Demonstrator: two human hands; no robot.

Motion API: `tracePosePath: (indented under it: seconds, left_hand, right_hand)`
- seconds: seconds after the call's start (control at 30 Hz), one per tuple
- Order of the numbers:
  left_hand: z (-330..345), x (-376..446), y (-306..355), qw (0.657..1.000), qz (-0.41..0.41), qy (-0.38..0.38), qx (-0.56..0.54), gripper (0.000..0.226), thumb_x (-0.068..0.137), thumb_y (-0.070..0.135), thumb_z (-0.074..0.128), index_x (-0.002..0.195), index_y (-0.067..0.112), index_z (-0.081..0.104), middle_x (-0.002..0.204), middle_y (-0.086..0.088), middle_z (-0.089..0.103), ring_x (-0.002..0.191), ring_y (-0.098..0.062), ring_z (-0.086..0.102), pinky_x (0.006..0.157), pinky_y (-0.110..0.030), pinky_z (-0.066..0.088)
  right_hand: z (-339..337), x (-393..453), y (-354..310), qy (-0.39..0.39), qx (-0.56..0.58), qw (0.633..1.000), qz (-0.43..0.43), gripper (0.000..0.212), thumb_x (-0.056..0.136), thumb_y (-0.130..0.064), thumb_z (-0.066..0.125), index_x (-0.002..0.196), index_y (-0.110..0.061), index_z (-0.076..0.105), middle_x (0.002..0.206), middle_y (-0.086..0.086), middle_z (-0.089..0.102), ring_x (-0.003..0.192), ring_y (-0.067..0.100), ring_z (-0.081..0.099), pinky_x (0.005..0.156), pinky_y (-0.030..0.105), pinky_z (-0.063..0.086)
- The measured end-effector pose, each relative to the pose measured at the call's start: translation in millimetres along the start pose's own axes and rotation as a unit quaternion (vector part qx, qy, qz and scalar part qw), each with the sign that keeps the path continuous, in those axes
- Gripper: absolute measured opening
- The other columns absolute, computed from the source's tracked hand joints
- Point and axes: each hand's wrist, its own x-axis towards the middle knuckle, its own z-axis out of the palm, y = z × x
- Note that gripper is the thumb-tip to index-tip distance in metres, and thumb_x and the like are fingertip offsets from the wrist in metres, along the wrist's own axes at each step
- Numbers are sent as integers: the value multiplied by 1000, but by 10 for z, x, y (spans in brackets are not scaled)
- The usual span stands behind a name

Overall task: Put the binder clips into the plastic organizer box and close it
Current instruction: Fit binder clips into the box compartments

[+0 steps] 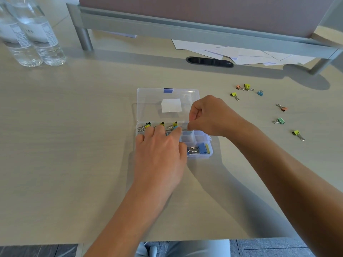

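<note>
Head view. The plastic organizer box (196,138) lies on the desk (74,145), its lid (168,104) swung back flat so every compartment is reachable. The left hand (159,154) rests on the box with fingers straight and spread, apparently to steady it. The right hand (207,115), over the box's far right compartments, has fingers curled together as if pinching something; what they clamp cannot be told. Yellow binder clips (172,126) fill the box's far row; 7 loose clips (278,121) remain right of the box.
</note>
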Motion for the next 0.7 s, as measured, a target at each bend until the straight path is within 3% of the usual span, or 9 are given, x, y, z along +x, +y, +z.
tracePosePath:
  seconds: [0.27,0.43,0.5,0.57,0.7]
  left_hand:
    - [-17,-19,-9,1000,-2,-1,-19,59,86,35,22,122,26,69,85,-4,58,86,-29,53,76,-42,42]
    - [-122,-27,24,989,-28,34,-140,58,86,31,24,134,21,55,94,-1,58,91,-26,49,80,-39,42]
    - [-195,-58,69,960,-60,36,-272,43,92,23,30,130,19,51,92,4,57,88,-18,48,76,-32,39]
    - [-247,-79,136,906,-103,9,-410,26,98,13,37,118,19,53,76,6,54,69,-7,48,64,-26,35]
    - [-232,-80,205,834,-138,-2,-534,25,101,6,38,108,20,58,80,6,67,58,-5,46,60,-22,38]
  right_hand:
    - [-60,-24,-27,-14,27,999,16,17,82,-25,82,82,-11,72,69,-7,62,63,8,54,56,21,39]
    - [-62,-193,60,59,120,991,30,25,89,-38,76,80,-15,70,72,-4,70,64,12,61,59,21,47]
    - [-58,-287,96,68,166,983,42,26,91,-40,74,78,-17,71,72,-4,73,64,10,66,63,24,53]
    - [-54,-382,117,67,213,973,52,27,93,-39,71,77,-17,72,72,-5,74,60,4,63,63,24,50]
    - [-60,-538,155,91,275,955,62,28,94,-35,69,78,-13,72,69,-3,72,59,6,59,65,29,48]
